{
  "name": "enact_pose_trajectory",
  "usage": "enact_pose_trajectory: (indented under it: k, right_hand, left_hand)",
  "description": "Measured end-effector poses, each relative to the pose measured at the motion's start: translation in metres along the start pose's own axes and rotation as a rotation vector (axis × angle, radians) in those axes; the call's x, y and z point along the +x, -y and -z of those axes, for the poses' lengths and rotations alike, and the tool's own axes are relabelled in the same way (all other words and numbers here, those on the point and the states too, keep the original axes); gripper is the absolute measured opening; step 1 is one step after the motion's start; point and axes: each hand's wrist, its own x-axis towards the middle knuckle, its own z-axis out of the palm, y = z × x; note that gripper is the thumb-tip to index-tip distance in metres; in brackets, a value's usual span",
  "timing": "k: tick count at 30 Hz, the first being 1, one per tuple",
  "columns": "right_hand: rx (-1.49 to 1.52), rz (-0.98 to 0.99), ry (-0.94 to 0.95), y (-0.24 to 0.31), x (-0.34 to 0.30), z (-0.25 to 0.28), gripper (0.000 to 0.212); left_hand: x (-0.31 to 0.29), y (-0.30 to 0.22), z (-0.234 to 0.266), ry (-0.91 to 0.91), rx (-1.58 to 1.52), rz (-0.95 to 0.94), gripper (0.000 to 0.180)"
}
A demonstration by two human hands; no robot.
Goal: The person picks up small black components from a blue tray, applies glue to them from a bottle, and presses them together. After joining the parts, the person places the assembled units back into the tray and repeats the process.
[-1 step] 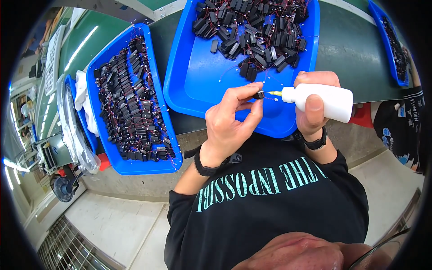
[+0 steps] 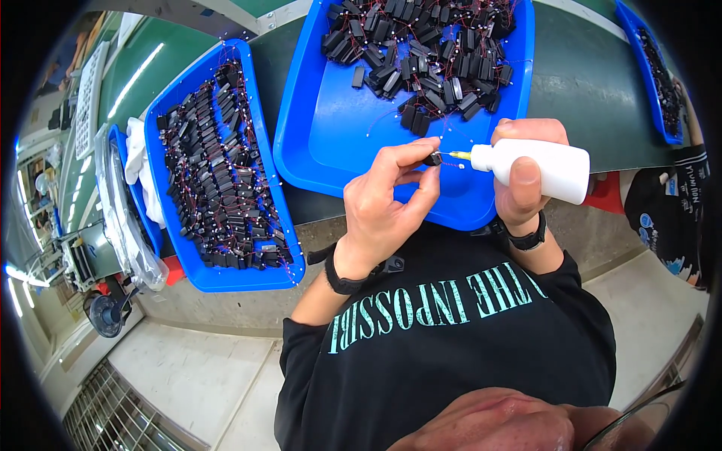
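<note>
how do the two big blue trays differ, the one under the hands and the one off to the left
The tray under the hands has its small black parts heaped loosely at the far end, leaving much bare blue floor; the left tray is covered almost edge to edge with black parts laid in rough rows. The first sits nearly square to the person; the left one lies angled. Both are blue, shallow, and hold similar black parts with thin red wires.
</note>
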Motion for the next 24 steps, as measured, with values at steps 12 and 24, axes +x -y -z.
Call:
enact_pose_trajectory:
  k: [12, 24]
  right_hand:
    - [0.046, -0.052, 0.012, 0.002, -0.001, 0.004, 0.042]
    - [0.335, -0.046, -0.213, -0.021, -0.003, -0.001, 0.048]
  left_hand:
    - [-0.001, -0.001, -0.001, 0.016, -0.010, 0.009, 0.023]
    - [-0.008, -0.020, 0.033, -0.043, 0.101, -0.098, 0.024]
